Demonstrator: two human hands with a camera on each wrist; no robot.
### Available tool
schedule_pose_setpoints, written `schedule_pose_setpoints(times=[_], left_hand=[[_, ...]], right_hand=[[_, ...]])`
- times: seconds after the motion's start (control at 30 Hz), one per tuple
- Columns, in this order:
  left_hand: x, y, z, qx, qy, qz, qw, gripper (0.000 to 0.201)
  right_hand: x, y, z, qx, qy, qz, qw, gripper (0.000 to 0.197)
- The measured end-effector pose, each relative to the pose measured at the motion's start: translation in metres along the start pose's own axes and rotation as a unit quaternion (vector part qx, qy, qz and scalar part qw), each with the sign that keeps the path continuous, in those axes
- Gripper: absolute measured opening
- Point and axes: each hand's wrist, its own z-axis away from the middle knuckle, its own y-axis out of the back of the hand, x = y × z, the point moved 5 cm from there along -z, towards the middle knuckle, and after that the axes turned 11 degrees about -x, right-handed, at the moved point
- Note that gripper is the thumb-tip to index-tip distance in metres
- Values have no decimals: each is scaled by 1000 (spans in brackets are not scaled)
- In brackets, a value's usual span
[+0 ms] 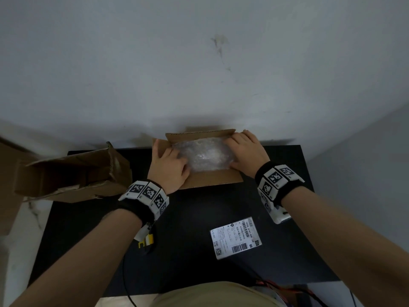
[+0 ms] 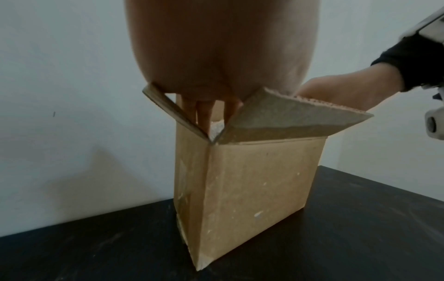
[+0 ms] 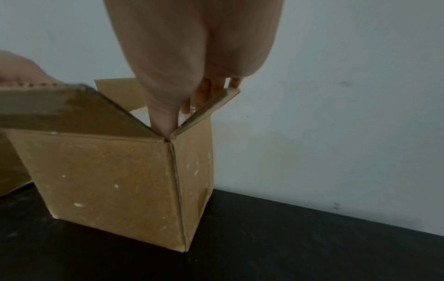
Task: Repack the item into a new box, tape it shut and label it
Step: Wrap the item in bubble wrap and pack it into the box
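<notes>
The table (image 1: 199, 240) bears an open box (image 1: 212, 179) at its far edge. Left of the box lies a torn old box (image 1: 73, 173); nearer than the box lies a label (image 1: 235, 238). Inside the box sits the bubble-wrapped item (image 1: 204, 155), both hands on it: left hand (image 1: 169, 168) and right hand (image 1: 247, 152), fingers straight and pressing.

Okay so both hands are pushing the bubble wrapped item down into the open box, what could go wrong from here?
Three risks, all judgement:
1. The bubble-wrapped item fills the opening of the new box, so it may sit high and keep the flaps from closing flat.
2. The box stands at the table's far edge; pushing could slide it.
3. The shipping label lies loose near the right hand's forearm and could get swept off.
</notes>
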Motion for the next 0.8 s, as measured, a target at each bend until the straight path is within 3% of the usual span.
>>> schedule_pose_setpoints(times=[0.07, 0.17, 0.3, 0.47, 0.67, 0.8], left_hand=[[3, 3, 3, 33, -17, 15, 999, 32], [13, 6, 12, 72, -55, 51, 995, 47], [19, -7, 19, 59, -76, 63, 993, 53], [18, -20, 18, 26, -76, 32, 996, 58], [17, -25, 14, 4, -52, 9, 999, 64], [18, -22, 17, 16, -45, -2, 999, 61]], right_hand=[[-1, -2, 6, 19, 7, -2, 1000, 62], [-4, -3, 12, 59, 2, -5, 998, 48], [-13, -1, 16, 98, 5, -1, 995, 50], [-26, -4, 4, 54, 60, 17, 997, 67], [-23, -10, -5, -39, 44, 55, 997, 65], [-24, -6, -6, -45, 36, 37, 998, 67]])
